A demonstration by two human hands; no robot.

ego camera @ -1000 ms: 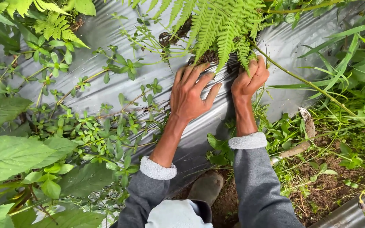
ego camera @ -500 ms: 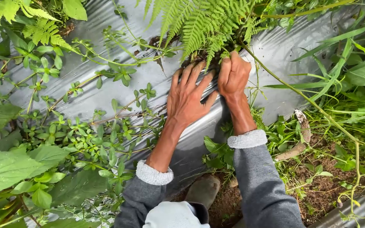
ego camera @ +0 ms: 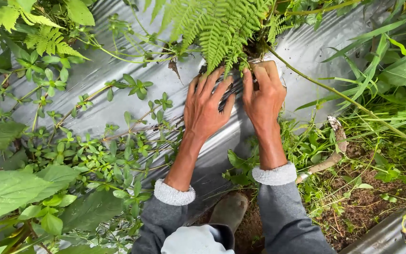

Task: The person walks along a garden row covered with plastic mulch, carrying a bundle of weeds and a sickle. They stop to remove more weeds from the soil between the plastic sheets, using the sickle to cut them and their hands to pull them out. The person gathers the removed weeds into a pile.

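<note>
Both hands are resting on a wide sheet of silvery plastic mulch film [ego camera: 118,99] that is lying stretched over a raised bed and running from near left to far right. The film is looking smooth and glossy, with fine wrinkles fanning out around the hands.

The left hand [ego camera: 206,109] is lying flat with its fingers spread apart, pressing on the film just near of a hole [ego camera: 254,51] in the sheet. The right hand [ego camera: 263,94] is sitting just beside it, fingers held together and curling at the hole's edge, touching the film and the dark soil there; it is not closing around anything that can be made out.

Out of that hole a fern [ego camera: 217,26] is growing, its feathery, finely toothed green fronds hanging over both sets of fingertips and hiding part of the opening. The hole is holding dark soil and the fern's base.

Creeping weeds [ego camera: 104,155] with small oval leaves are sprawling across the film at left, and broad, veined leaves [ego camera: 5,188] are filling the near left corner. At right, grass and bare brown soil [ego camera: 363,202] are lying beside the film, with a pale curved stick [ego camera: 334,146] on the ground. The person's grey sleeves [ego camera: 283,221] with white ribbed cuffs and a muddy boot [ego camera: 229,209] are showing at the near edge.
</note>
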